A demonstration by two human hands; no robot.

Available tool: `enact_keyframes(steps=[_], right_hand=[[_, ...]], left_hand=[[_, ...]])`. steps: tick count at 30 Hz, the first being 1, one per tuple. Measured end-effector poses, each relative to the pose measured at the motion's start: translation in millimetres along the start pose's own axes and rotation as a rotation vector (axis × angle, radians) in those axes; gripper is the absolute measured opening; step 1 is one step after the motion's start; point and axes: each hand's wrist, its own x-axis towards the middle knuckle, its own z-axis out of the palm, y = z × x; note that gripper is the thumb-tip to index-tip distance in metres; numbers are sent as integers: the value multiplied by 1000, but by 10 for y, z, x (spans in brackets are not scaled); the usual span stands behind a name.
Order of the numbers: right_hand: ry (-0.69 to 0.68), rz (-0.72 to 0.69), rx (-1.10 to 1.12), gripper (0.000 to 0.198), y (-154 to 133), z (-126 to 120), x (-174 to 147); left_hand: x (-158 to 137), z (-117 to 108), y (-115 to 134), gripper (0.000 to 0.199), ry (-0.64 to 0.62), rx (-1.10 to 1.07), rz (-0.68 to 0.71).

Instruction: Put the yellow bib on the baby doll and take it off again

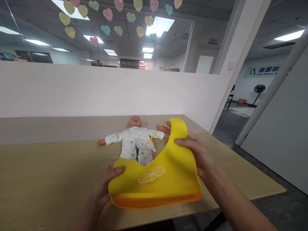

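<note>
Hands (199,154) hold yellow bib (178,166) by edges; doll (132,136) beyond, table (55,179) extending left.

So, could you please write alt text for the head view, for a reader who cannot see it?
A person's left grip and right grip hold up a yellow bib with a fruit-slice print and an orange lower edge. Beyond it, a baby doll in white patterned clothes lies on its back on a table near a white wall.
</note>
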Motion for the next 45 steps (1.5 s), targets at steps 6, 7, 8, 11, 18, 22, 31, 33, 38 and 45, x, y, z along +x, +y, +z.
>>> enact_keyframes(steps=[6,7,8,11,18,22,31,33,38,45], right_hand=[[-62,-66,51,43,61,22,565],[-36,-61,63,39,78,16,679],[-6,-54,76,34,98,5,798],[64,-50,109,26,163,-64,1176],[125,-57,95,17,404,-291,1994],[209,-70,58,20,673,-450,2440],[375,12,-148,22,1383,-907,3183],[376,36,-172,22,1537,-989,3288],[378,101,-140,18,1829,-1122,3495],[368,335,-30,7,2087,-1267,3600]], left_hand=[[457,-63,554,41,-103,-314,-125],[554,-90,585,43,-108,-304,-102],[657,-118,601,45,-122,-295,-86],[987,-189,584,44,-168,-284,-42],[1717,-229,357,37,-109,-298,-36],[2101,-207,204,40,-77,-289,-57],[2909,-292,-288,29,0,-208,-174],[3034,-285,-385,30,14,-198,-221],[3297,-256,-611,23,101,-231,-305],[3534,-252,-891,21,-88,-491,-411]])
